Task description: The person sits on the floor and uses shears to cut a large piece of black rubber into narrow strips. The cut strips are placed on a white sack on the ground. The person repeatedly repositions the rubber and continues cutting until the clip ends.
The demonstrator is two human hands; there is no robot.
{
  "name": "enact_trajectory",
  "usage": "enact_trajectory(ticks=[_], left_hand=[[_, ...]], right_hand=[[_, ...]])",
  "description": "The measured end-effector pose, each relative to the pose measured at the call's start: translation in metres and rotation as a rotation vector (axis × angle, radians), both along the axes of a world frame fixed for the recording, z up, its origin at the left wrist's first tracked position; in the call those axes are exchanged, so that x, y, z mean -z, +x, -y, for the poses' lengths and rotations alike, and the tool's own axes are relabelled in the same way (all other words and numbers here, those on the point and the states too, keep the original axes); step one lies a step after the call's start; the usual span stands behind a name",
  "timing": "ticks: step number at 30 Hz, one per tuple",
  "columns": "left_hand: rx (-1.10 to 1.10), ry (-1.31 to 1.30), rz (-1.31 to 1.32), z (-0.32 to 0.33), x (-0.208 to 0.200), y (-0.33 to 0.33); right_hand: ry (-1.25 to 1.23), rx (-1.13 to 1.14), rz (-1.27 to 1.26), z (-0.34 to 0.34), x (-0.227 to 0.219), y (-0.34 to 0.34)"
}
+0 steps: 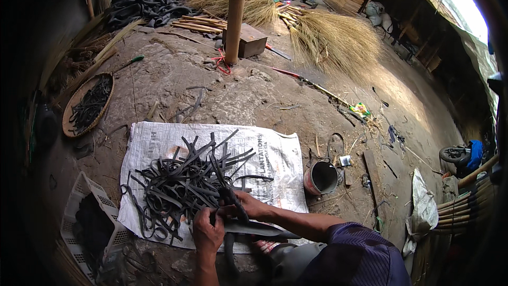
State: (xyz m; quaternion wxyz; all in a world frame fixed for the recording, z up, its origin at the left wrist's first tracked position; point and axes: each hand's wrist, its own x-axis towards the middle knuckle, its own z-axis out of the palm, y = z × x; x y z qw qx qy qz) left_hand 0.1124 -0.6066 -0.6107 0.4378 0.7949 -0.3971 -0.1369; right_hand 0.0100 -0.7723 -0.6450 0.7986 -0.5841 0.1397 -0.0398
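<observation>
My right hand (pixel 250 205) is closed around a dark rubber strip (pixel 233 201) at the near edge of the pile. Close beside it, my left hand (pixel 208 229) is closed too, thumb and fingers pinched near the same strip; what lies between them is partly hidden. Both hands are over a white woven sack (pixel 283 167) spread on the ground. A tangled heap of black rubber strips (pixel 174 190) covers its left and middle. Under my right forearm lies a long grey, smooth piece (pixel 259 229), its kind unclear.
A white plastic crate (pixel 108 209) with dark material stands left, a round woven basket (pixel 107 107) of strips beyond it. Right of the sack is a bucket (pixel 312 186). A wooden post (pixel 236 16) rises ahead, near a wooden box (pixel 253 41), straw bundles (pixel 338 42) and a rubber heap (pixel 151 0).
</observation>
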Motion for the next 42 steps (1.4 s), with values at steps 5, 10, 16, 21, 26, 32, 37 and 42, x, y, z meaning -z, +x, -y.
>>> enact_trajectory(ticks=[5,10,16,21,26,32,37,42], left_hand=[[-0.014,-0.015,0.092,-0.004,0.017,-0.01],[0.017,-0.218,-1.084,-0.01,0.018,-0.006],[0.174,-0.305,-1.118,-0.004,0.023,-0.019],[0.067,-0.23,-1.128,-0.01,0.036,-0.003],[-0.018,-0.287,-1.034,-0.019,0.028,0.01],[-0.2,-0.204,-0.921,-0.038,0.016,0.033],[-0.279,-0.178,-0.827,-0.049,0.021,0.047],[-0.283,-0.127,-0.744,-0.048,0.025,0.045]], right_hand=[[-0.191,-0.025,0.089,0.001,0.018,-0.005],[-0.152,0.046,0.164,0.009,0.013,-0.011],[-0.096,-0.006,0.21,0.022,-0.01,0.001],[-0.023,0.12,0.037,0.023,-0.035,0.009],[-0.139,0.084,-0.073,0.02,-0.044,0.01],[-0.243,-0.022,-0.159,0.019,-0.038,-0.011],[-0.308,-0.287,-0.388,0.004,-0.029,-0.052],[-0.366,-0.373,-0.377,-0.018,-0.023,-0.061]])
